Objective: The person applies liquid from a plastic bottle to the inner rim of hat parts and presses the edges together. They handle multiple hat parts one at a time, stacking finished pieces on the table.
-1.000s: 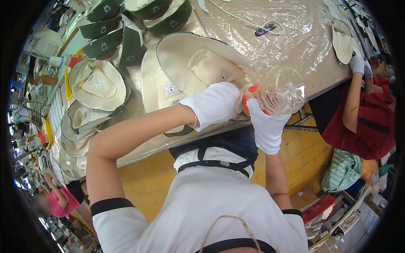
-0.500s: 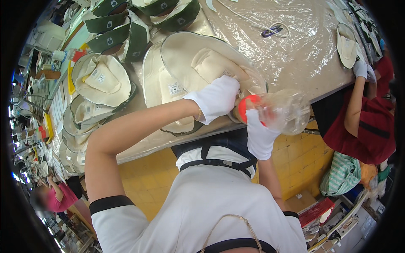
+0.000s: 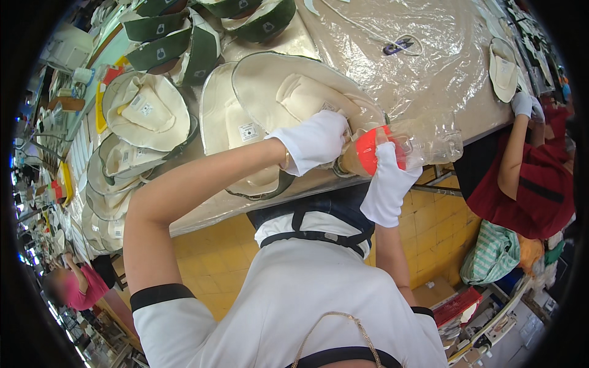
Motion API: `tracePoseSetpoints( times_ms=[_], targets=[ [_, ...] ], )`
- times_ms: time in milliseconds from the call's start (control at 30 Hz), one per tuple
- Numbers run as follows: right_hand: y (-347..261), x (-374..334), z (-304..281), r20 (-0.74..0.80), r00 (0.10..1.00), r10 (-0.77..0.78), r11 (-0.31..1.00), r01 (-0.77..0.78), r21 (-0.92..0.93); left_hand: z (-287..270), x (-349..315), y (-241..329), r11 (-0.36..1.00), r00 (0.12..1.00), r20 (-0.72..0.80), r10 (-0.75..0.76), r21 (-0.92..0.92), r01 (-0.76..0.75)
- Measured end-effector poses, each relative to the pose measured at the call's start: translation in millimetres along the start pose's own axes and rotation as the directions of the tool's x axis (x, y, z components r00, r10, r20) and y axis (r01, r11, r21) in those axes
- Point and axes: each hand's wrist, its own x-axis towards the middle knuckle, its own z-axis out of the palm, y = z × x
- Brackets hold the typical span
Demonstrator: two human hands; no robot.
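Both my hands wear white gloves. My left hand (image 3: pixel 314 142) is closed at the near right part of a large cream-lined cap (image 3: pixel 270 76); its fingertips are partly hidden. My right hand (image 3: pixel 388 187) is wrapped round a clear plastic bottle (image 3: pixel 432 141) with a red band, lying on its side. The bottle's left end sits against the cap's near edge, close to my left fingers. Under that cap, to the left, lies another cream-lined cap (image 3: pixel 221 116) with a white label inside.
Several cream-lined caps (image 3: pixel 147 113) are stacked at the left. Green caps (image 3: pixel 161 52) stand at the back left. Purple snips (image 3: pixel 397 46) and a white cord lie on the plastic-covered table (image 3: pixel 442 80). At the right, a co-worker's gloved hand (image 3: pixel 523 103) is near a cream piece (image 3: pixel 503 70).
The bottle, blurred by motion before, now shows sharply, its far end raised and further right. My right hand has shifted slightly with it. My left hand stays at nearly the same spot.
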Motion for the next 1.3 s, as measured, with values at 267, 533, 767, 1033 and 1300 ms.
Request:
tracePoseSetpoints(
  times_ms=[267,533,767,1033,1300],
  targets=[
    [8.6,-8.9,-8.2,0.166,0.963,-0.214,0.975,0.200,0.099,-1.6,-0.4,-6.5,0.998,1.000,0.016,0.022,-0.054,-0.021],
    [38.9,12.1,-52.4,0.610,0.671,-0.421,0.624,0.702,-0.343,-4.7,10.4,-19.4,0.978,0.978,0.075,0.192,0.065,-0.197],
    [18.4,16.3,-47.1,0.227,0.763,-0.605,0.702,0.645,-0.302,-11.1,3.6,-9.0,0.986,0.994,0.107,0.001,-0.163,0.017],
    [15.5,-8.3,-27.5,0.469,0.816,-0.338,0.812,0.505,-0.293,-8.6,9.2,-22.9,0.955,0.955,0.134,0.265,0.100,-0.279],
    [-20.4,30.3,-52.0,0.756,0.464,-0.462,0.250,0.886,-0.391,-2.5,2.1,-16.3,0.978,0.976,0.064,0.207,-0.022,-0.206]
  ],
)
